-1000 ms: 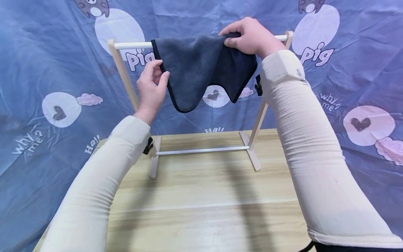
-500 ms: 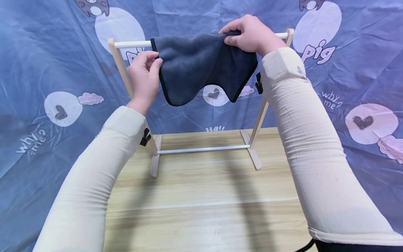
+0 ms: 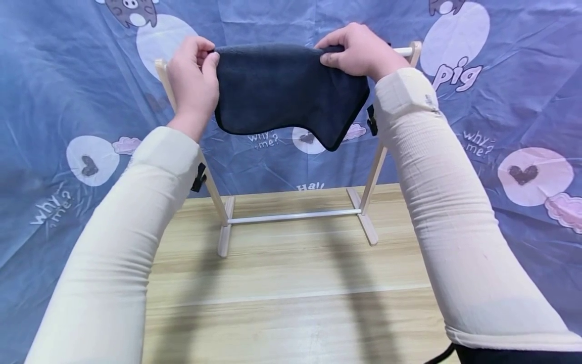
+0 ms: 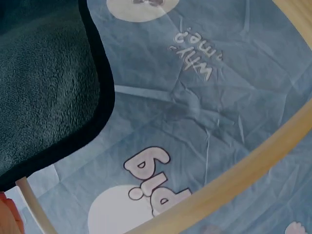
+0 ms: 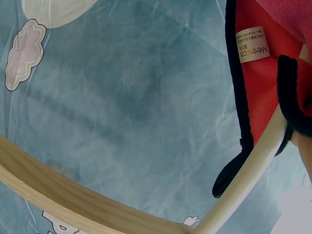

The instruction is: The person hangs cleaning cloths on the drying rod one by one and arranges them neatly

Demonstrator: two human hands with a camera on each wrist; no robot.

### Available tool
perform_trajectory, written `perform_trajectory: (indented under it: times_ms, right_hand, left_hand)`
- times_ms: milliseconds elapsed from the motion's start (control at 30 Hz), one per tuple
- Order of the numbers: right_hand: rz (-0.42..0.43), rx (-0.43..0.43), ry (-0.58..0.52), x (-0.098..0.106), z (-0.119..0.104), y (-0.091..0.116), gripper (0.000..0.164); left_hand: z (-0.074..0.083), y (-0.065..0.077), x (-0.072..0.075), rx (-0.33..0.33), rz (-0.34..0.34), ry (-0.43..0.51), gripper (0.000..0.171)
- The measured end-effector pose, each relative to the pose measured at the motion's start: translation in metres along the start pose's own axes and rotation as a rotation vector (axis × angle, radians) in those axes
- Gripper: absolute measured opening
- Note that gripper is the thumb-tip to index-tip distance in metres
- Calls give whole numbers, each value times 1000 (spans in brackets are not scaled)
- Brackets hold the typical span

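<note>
A dark grey towel [image 3: 268, 86] with black edging lies over the white top rail [image 3: 403, 51] of a small rack. My left hand [image 3: 193, 83] pinches its upper left edge between thumb and fingers. At the upper right, the right hand [image 3: 356, 53] grips the towel's top fold, thumb in front. The near flap hangs down, its lower edge dipping to a point on the right. In the right wrist view the towel's red side [image 5: 263, 87] shows with a white label [image 5: 253, 45], beside the rail. The left wrist view shows a rounded dark corner [image 4: 53, 83].
The rack's wooden posts [image 3: 375, 169] stand on flat feet [image 3: 362, 217] joined by a white lower bar [image 3: 295, 217]. Beneath is a wood-grain table [image 3: 291, 268]. A blue printed curtain [image 3: 523, 116] hangs close behind. A black cable [image 3: 441, 355] lies at bottom right.
My left hand has moved up and left from the towel's side edge to its top corner, raising the near flap's left side and smoothing it. The right hand stays nearly in place.
</note>
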State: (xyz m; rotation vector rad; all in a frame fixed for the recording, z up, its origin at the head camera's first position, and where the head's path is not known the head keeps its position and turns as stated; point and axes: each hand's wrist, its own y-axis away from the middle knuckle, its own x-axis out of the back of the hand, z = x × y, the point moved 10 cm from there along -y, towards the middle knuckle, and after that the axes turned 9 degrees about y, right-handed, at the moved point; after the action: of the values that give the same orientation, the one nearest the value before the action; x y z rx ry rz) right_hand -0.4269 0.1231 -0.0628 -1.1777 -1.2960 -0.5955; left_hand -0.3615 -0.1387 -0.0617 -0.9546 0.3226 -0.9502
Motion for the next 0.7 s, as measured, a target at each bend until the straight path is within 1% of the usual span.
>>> perform_trajectory:
  times_ms: [133,333,467,600,700]
  right_hand:
    - [-4,3,1,-1,-1,0,40]
    - [-5,-3,15,-1,-1,0,41]
    - [-6,2,20,-1,-3,-1,41]
    - [-23,17,15,-4,-9,-2,43]
    - [-35,25,22,-7,-11,-3,43]
  left_hand:
    - [-2,-6,-1,37,-37,-83,19]
    - [-2,-19,-4,74,-69,-182,22]
    - [-8,-24,-8,104,-111,-244,22]
    - [-17,-23,-9,101,-176,-299,25]
    - [-21,-22,-10,71,-244,-309,27]
